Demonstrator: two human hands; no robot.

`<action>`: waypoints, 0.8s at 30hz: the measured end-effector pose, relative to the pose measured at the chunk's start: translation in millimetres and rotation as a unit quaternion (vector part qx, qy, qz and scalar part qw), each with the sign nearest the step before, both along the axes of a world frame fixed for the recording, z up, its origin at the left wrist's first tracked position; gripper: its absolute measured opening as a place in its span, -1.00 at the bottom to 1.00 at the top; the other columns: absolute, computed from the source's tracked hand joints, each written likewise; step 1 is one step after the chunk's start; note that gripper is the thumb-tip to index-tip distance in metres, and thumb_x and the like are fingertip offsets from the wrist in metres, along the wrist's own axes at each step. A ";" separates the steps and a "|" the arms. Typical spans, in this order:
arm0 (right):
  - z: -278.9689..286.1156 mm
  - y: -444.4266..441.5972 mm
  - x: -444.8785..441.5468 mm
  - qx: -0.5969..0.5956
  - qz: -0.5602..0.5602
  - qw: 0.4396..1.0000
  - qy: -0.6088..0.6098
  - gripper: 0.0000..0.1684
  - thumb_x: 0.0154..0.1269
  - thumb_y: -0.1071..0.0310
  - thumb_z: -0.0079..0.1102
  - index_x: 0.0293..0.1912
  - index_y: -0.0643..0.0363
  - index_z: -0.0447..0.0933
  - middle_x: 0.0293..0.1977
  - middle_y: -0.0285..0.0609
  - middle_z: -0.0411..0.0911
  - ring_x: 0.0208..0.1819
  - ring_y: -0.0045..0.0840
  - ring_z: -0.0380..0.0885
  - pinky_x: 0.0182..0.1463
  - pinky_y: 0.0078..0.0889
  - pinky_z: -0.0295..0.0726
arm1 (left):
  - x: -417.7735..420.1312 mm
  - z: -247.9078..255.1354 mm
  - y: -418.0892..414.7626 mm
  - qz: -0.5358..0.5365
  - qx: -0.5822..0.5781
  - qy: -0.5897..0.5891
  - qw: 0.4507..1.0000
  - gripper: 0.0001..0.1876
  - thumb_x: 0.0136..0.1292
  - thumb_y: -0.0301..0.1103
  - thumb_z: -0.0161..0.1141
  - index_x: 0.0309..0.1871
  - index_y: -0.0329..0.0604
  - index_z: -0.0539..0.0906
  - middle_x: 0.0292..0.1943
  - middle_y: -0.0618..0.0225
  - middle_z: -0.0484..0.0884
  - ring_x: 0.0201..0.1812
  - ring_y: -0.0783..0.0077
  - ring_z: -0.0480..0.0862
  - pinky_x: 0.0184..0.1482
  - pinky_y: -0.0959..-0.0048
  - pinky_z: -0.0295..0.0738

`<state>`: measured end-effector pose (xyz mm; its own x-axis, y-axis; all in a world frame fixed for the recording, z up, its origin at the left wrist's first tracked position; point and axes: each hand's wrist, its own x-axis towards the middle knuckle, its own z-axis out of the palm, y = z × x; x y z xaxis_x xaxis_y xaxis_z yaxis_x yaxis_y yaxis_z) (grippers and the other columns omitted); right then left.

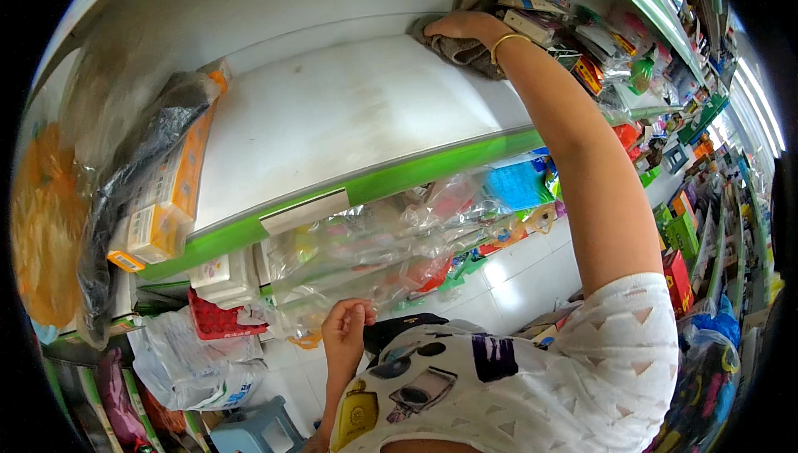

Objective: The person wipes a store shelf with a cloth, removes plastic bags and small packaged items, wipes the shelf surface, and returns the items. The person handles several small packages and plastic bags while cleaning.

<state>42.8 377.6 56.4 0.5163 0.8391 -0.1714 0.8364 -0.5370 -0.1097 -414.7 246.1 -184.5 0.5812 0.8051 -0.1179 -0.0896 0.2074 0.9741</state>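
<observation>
My right hand (464,26) presses a grey-brown cloth (461,54) onto the far right part of a white shelf board (299,116). The arm reaches across the shelf's green front edge (374,169). Dark smudges mark the board left of the cloth. Packed goods (530,26) lie just right of the cloth, close to my fingers. Low in front of my body, my left hand (346,325) has its fingers curled in, with nothing visible inside. Clear plastic wrapping (374,260) hangs behind it, below the shelf edge; I see no grip on it.
Orange-and-white boxes (165,203) and a dark plastic bag (149,135) stand at the board's left end. A blank label strip (303,211) sits on the green edge. Below are a white plastic bag (193,359) and a blue stool (259,428). Stocked shelves (692,228) line the right.
</observation>
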 end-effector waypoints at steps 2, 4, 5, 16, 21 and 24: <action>7.5 3.3 -9.5 -0.017 -0.041 0.999 0.020 -0.22 0.01 -0.29 0.05 0.19 -0.12 0.43 0.32 -0.11 0.17 0.36 -0.22 0.10 0.35 -0.22 0.10 | -5.2 -1.7 1.5 0.004 0.014 -0.004 1.000 -0.86 0.34 -0.47 0.00 -0.19 -0.31 0.56 -0.42 0.37 0.55 -0.41 0.57 0.51 -0.28 0.57 0.45; 11.6 2.9 -7.2 -0.033 -0.037 0.999 0.006 -0.23 -0.01 -0.28 0.09 0.16 -0.13 0.46 0.33 -0.11 0.16 0.36 -0.22 0.11 0.34 -0.22 0.10 | -8.3 -2.0 2.3 0.020 0.005 -0.002 1.000 -0.86 0.34 -0.46 0.00 -0.20 -0.31 0.56 -0.43 0.37 0.54 -0.41 0.57 0.51 -0.28 0.57 0.45; 13.7 4.4 -7.3 -0.042 -0.036 0.998 -0.001 -0.24 -0.03 -0.28 0.10 0.15 -0.13 0.47 0.33 -0.11 0.16 0.36 -0.22 0.11 0.34 -0.22 0.10 | -10.5 -2.4 1.9 0.029 0.000 -0.002 1.000 -0.86 0.33 -0.45 0.01 -0.20 -0.31 0.56 -0.43 0.37 0.54 -0.41 0.56 0.51 -0.28 0.57 0.45; 0.2 44.9 -84.8 0.070 0.149 0.985 0.053 -0.34 -0.14 -0.15 0.18 -0.25 0.27 0.62 -0.20 0.02 0.60 -0.17 -0.27 0.55 -0.08 -0.29 0.50 | -6.8 -4.4 -1.6 0.026 0.004 0.005 1.000 -0.85 0.35 -0.45 0.00 -0.20 -0.35 0.54 -0.44 0.35 0.56 -0.41 0.58 0.53 -0.29 0.60 0.46; -1.8 34.5 -144.3 0.208 0.128 0.970 -0.010 -0.36 -0.05 -0.10 0.11 -0.14 0.26 0.60 -0.12 0.05 0.58 -0.07 -0.17 0.56 0.02 -0.28 0.50 | -0.1 -2.3 -4.5 -0.002 0.012 -0.005 1.000 -0.85 0.36 -0.44 0.01 -0.19 -0.35 0.55 -0.44 0.36 0.55 -0.41 0.61 0.52 -0.30 0.62 0.45; 0.5 17.0 -131.3 0.289 0.076 0.952 -0.068 -0.37 -0.03 -0.08 0.09 -0.08 0.21 0.58 -0.10 0.04 0.56 -0.03 -0.17 0.53 0.05 -0.26 0.50 | -1.8 -0.5 -7.2 -0.009 0.006 0.006 1.000 -0.85 0.35 -0.44 0.01 -0.20 -0.35 0.55 -0.44 0.36 0.55 -0.41 0.61 0.52 -0.29 0.62 0.44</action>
<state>-88.5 394.6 57.0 0.3654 0.8400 0.4011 0.9274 -0.2916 -0.2341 -416.5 238.8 -184.9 0.5943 0.7958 -0.1159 -0.0740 0.1977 0.9775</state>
